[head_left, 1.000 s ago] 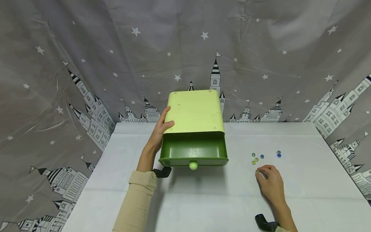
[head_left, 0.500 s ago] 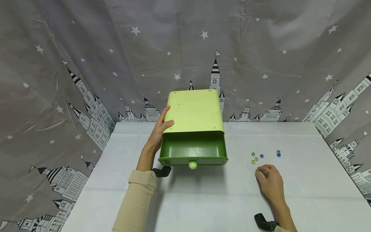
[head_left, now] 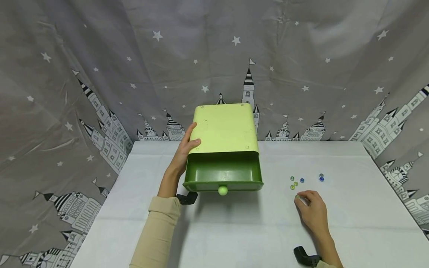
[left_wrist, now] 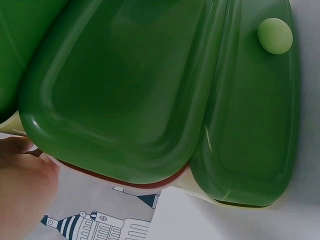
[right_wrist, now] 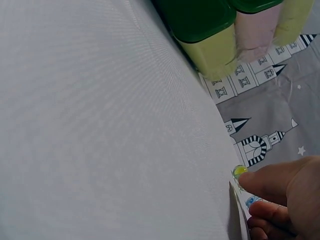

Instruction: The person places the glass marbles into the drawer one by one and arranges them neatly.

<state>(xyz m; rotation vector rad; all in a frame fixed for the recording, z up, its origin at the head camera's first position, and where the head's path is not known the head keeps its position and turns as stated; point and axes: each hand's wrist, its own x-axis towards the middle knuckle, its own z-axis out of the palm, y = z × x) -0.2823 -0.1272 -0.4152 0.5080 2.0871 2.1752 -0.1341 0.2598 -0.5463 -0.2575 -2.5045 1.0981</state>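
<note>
A small yellow-green marble (head_left: 297, 196) is sitting at the left tip of a person's right hand (head_left: 314, 212), near the right side of the table. The thumb and forefinger are pinching it; whether it is touching the cloth is hard to tell. The marble is round, with no long axis, and the right hand is clearly the nearer one.

Just beyond the pinch, three green and yellow marbles (head_left: 292, 187) are lying in a cluster, a blue marble (head_left: 302, 180) is resting beside them, and a touching pair (head_left: 321, 179) is sitting farther right.

To the left and farther away, a green drawer (head_left: 201, 185) is standing open from a lime box (head_left: 224, 128), its long axis running left to right and its knob (head_left: 222, 190) facing near. The left hand (head_left: 183, 152) is gripping the box's left side, thumb over the top.

A white cloth (head_left: 228, 238) is covering the table, and a grey castle-print curtain (head_left: 207, 48) is hanging behind.
</note>
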